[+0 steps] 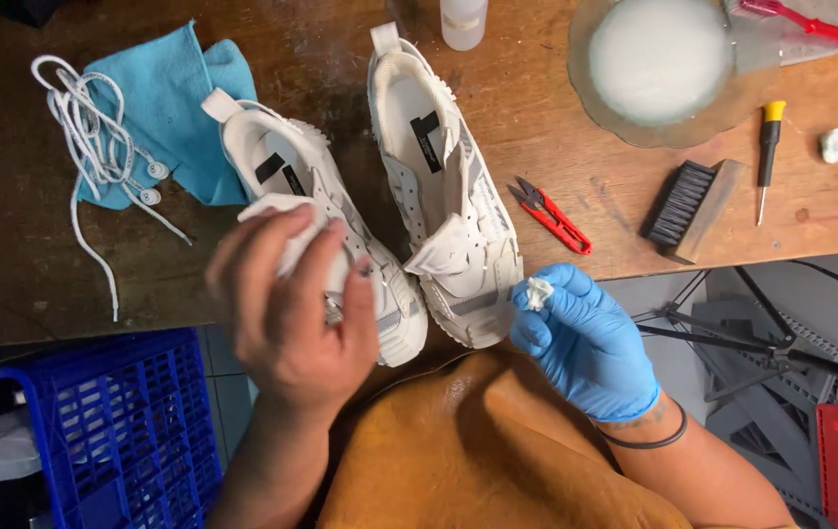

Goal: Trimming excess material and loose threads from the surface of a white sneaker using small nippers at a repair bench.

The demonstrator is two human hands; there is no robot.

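Mid-clean on a pair of white sneakers, centre of the frame on the wooden desk (556,127). Bare left hand (292,304) clamped over the toe of the left sneaker (282,167); gloved right hand (581,338) pinching a small white wad (538,292) just beside the right sneaker (448,196). Probably next: dabbing that toe, needing light, steady pressure.

Shoe-cleaning workshop is indicated: scuffed wooden tabletop (556,137) is strewn with brush (679,203), red snips (551,214), screwdriver (768,157), bowl of foamy liquid (659,61), removed laces (96,137), blue cloth (179,108); blue crate (115,431) is kept below.
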